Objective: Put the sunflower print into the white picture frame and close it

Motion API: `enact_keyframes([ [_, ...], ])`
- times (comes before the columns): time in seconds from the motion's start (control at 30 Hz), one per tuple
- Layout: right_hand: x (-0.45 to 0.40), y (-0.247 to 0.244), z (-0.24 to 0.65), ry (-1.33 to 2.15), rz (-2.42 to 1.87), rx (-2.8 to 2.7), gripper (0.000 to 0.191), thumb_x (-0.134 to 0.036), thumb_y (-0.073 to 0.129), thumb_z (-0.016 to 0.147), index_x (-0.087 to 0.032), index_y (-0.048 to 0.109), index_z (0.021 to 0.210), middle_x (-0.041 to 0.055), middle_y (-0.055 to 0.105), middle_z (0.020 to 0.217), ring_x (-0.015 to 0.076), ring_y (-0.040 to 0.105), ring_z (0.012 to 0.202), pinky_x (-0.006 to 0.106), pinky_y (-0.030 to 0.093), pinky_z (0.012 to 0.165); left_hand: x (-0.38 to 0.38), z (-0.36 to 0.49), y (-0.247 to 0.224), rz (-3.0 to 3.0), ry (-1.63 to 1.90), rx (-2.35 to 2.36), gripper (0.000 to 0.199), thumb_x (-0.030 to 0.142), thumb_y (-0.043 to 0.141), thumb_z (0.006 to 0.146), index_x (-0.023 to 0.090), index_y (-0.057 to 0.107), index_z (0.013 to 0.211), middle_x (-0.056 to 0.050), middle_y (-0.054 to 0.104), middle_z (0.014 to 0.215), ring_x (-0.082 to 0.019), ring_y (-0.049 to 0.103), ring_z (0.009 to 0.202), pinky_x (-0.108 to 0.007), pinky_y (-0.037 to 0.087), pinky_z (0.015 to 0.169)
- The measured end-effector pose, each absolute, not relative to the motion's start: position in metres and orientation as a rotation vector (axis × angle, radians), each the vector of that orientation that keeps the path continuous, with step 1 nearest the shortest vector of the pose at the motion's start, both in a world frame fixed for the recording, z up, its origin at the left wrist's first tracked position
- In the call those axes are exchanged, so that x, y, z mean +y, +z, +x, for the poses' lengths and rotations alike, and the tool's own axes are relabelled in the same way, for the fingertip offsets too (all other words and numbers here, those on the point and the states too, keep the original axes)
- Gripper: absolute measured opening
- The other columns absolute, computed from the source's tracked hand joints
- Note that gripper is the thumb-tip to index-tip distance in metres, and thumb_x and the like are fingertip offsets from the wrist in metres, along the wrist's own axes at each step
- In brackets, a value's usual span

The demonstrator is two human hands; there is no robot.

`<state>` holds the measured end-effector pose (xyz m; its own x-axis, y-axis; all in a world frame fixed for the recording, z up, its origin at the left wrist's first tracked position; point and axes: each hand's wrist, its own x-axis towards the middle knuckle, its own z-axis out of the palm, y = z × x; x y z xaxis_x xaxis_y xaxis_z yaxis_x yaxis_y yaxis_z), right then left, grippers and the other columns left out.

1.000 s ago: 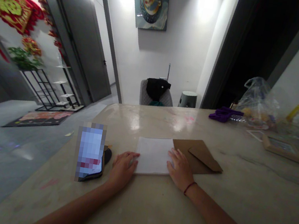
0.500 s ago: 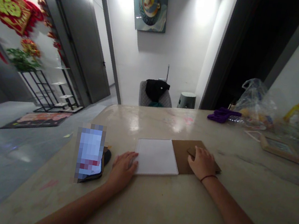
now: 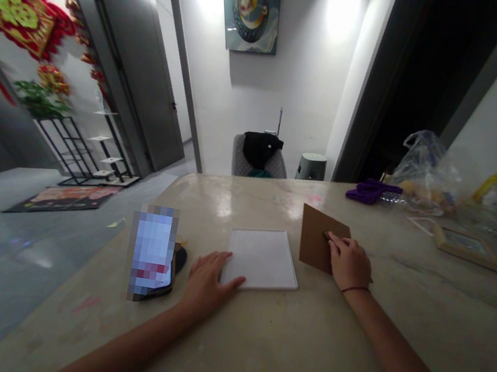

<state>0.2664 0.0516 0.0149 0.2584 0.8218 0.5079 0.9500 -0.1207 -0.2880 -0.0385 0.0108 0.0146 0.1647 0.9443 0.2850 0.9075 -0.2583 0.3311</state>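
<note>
The left hand (image 3: 207, 287) lies open and palm-down on the stone counter (image 3: 276, 359), fingers spread and grasping nothing. Its fingertips (image 3: 232, 282) touch or sit just at the lower edge of a white rectangular card (image 3: 262, 258), which lies flat on the counter.

The right hand (image 3: 348, 263) rests palm-down and unclenched on a brown kraft envelope (image 3: 314, 238), its fingertips on the envelope's surface. The envelope lies flat, askew, just to the right of the card and not touching it. Its contents cannot be seen.

To the left of the left hand, a smartphone (image 3: 154, 253) lies on the counter with its screen pixelated, and a small dark object (image 3: 179, 259) sits against its right side.

Toward the far right end of the counter, a clear plastic bag (image 3: 425, 168) holds yellowish items that are hard to identify. A purple cloth item (image 3: 371, 191) lies just left of the bag, and a wood-framed picture (image 3: 464, 246) lies flat nearer the right edge. Beyond the counter, a black garment (image 3: 259, 148) lies on a grey chair (image 3: 275, 166), with a lidded grey-green bin (image 3: 312, 166) to its right.
</note>
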Motion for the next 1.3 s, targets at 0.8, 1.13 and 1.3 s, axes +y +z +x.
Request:
enact_keyframes([
  [0.8, 0.008, 0.037, 0.152, -0.168, -1.979, -2.173, 0.029, -0.022, 0.036, 0.089, -0.024, 0.060, 0.105, 0.0120, 0.057, 0.093, 0.0231, 0.050, 0.091, 0.035, 0.033, 0.073, -0.012, -0.022, 0.021, 2.685, 0.597, 1.599, 0.051, 0.056, 0.056, 0.070, 0.019, 0.060, 0.105, -0.007, 0.062, 0.082, -0.023, 0.056, 0.081, -0.039, 0.043, 0.078],
  [1.13, 0.012, 0.032, 0.154, -0.139, -1.943, -2.221, 0.027, -0.024, 0.043, 0.086, -0.024, 0.058, 0.109, 0.0118, 0.057, 0.095, 0.0232, 0.051, 0.091, 0.034, 0.035, 0.074, -0.009, -0.022, 0.017, 2.715, 0.569, 1.592, 0.053, 0.057, 0.055, 0.071, 0.019, 0.061, 0.107, -0.007, 0.062, 0.080, -0.022, 0.056, 0.080, -0.038, 0.043, 0.078],
  [1.3, 0.017, 0.026, 0.155, -0.144, -1.906, -2.243, 0.029, -0.025, 0.043, 0.086, -0.025, 0.056, 0.112, 0.0112, 0.057, 0.096, 0.0219, 0.050, 0.092, 0.034, 0.036, 0.075, -0.008, -0.021, 0.016, 2.694, 0.570, 1.617, 0.052, 0.056, 0.054, 0.072, 0.019, 0.060, 0.108, -0.007, 0.062, 0.082, -0.022, 0.056, 0.081, -0.038, 0.043, 0.078],
])
